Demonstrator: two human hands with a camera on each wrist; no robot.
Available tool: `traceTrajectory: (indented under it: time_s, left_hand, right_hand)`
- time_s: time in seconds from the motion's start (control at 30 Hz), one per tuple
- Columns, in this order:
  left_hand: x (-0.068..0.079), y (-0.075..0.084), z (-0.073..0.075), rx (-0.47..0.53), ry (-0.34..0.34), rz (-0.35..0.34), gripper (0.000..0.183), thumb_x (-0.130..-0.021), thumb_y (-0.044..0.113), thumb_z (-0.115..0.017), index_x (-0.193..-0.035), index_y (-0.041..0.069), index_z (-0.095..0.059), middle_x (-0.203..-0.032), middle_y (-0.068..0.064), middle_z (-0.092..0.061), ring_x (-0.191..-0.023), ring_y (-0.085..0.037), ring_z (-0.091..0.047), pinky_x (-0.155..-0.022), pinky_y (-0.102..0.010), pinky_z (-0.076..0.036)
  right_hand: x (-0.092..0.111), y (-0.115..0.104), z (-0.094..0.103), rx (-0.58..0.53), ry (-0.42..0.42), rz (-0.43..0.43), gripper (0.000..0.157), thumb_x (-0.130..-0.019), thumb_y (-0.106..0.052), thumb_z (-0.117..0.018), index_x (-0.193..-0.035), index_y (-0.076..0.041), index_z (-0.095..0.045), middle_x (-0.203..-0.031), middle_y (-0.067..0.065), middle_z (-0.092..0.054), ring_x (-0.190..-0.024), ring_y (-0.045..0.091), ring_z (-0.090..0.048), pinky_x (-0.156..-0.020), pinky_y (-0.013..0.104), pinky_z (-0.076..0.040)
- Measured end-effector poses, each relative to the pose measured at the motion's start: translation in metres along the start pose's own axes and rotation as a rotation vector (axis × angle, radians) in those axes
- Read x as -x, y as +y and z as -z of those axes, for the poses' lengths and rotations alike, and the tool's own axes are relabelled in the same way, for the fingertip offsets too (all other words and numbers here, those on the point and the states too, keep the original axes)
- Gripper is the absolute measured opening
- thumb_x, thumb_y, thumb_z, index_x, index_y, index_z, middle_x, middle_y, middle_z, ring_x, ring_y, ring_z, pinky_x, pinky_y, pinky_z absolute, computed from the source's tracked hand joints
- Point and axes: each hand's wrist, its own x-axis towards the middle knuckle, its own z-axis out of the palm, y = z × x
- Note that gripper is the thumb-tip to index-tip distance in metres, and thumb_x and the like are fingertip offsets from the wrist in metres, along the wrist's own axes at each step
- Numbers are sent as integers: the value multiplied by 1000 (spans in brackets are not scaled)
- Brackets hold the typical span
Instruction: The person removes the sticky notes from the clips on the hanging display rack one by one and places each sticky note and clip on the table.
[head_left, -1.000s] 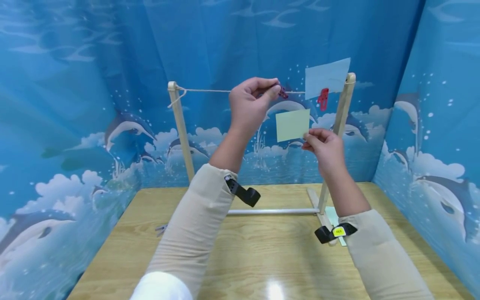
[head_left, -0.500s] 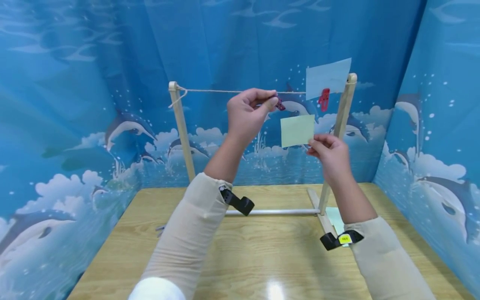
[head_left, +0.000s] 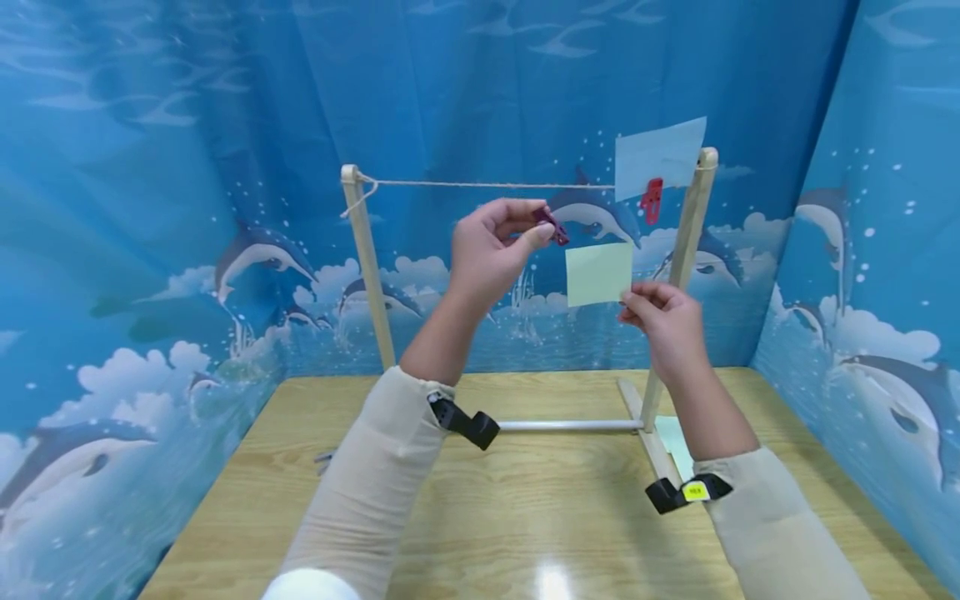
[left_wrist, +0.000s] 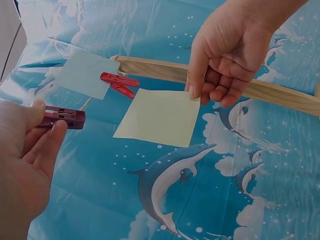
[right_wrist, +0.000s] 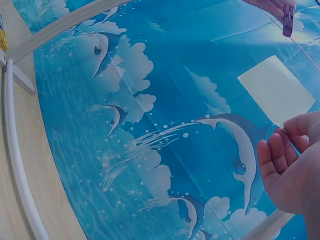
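My left hand [head_left: 491, 250] pinches a dark purple-red clothespin [head_left: 552, 226] just below the string [head_left: 465, 183]. In the left wrist view the clothespin [left_wrist: 64, 118] lies between thumb and fingertips. My right hand [head_left: 666, 323] holds a pale yellow-green paper note [head_left: 599, 274] by its lower right corner, between thumb and fingers. The note is below and to the right of the clothespin, apart from it. A light blue paper sheet [head_left: 651, 158] is fixed to the string's right end by a red clothespin [head_left: 652, 201].
The string runs between two wooden posts [head_left: 367, 267], with a white rod [head_left: 562, 426] low between them. On the wooden table [head_left: 517, 517], more pale green paper [head_left: 675, 442] lies by the right foot. A grey clothespin [head_left: 324, 458] is partly behind the left sleeve.
Both hands have come down from the string, the left with the clothespin and the right with the note. The note has also shifted slightly right.
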Motion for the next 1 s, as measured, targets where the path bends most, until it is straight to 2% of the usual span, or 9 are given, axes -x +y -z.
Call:
traceTrajectory:
  time_s: [0.17, 0.4, 0.63, 0.83, 1.0]
  left_hand:
    - [7, -5, 3, -16, -72, 34, 30, -89, 12, -71, -118, 4, -67, -104, -6, -70, -95, -12, -67, -83, -25, -56]
    - [18, -11, 8, 67, -61, 17, 32, -85, 8, -75, -116, 2, -68, -105, -9, -70, -96, -17, -69, -85, -28, -56]
    - [30, -12, 21, 72, -74, -1, 36, -85, 9, -76, -120, 3, -67, -106, -11, -70, -95, -19, -69, -84, -30, -57]
    - [38, -14, 34, 86, -80, -58, 36, -85, 2, -75, -120, -2, -65, -108, -16, -68, -97, -25, -69, -84, -33, -57]
    - [44, -14, 43, 111, -70, -111, 33, -84, -3, -74, -115, -6, -66, -106, -17, -68, -97, -28, -68, -84, -36, -57]
  right_hand:
    - [4, 1, 2, 4, -21, 19, 22, -93, -16, -68, -105, 1, -61, -92, 4, -61, -76, 15, -63, -76, 19, -56]
    - [9, 4, 4, 57, -26, 39, 23, -92, -19, -68, -104, 1, -63, -93, 4, -61, -78, 16, -63, -77, 19, -56]
    - [16, 5, 6, 149, -32, 58, 27, -92, -24, -69, -106, -1, -64, -94, 4, -62, -79, 15, -64, -77, 16, -55]
    - [21, 4, 6, 216, -31, 84, 26, -93, -26, -68, -104, -3, -66, -92, 2, -63, -78, 13, -64, -77, 15, -54]
    - [24, 6, 9, 215, -29, 97, 24, -93, -25, -68, -104, -4, -66, -92, 1, -64, -78, 11, -65, -77, 16, -55]
